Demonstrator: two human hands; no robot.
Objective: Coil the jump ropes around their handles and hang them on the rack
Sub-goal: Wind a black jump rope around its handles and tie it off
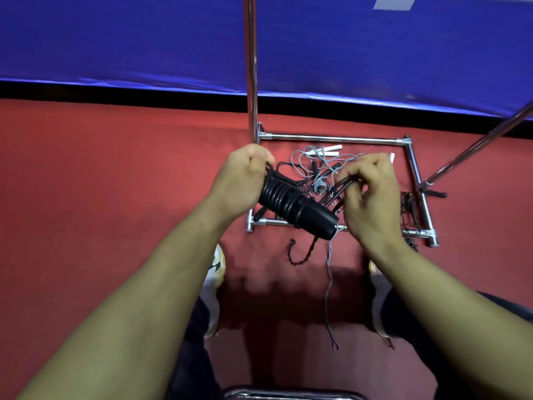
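My left hand [240, 176] grips the upper end of a pair of black jump rope handles [314, 216], which slant down to the right. Black rope [278, 193] is coiled in tight turns around their upper half. My right hand [372, 192] pinches the loose black rope strand [344, 184] just right of the handles. Below the hands lies a tangle of grey and black jump ropes [317, 174] with white handles [415, 150] on the floor inside the chrome rack base [331, 138]. A thin grey cord [328, 284] hangs from the handles' lower end.
The rack's upright chrome pole [251, 67] rises just behind my left hand; a slanted pole [478, 145] crosses at right. More black ropes [409, 206] lie by the base's right bar. Red floor, blue wall padding, my shoes [216, 272] and a chair edge [288, 394] below.
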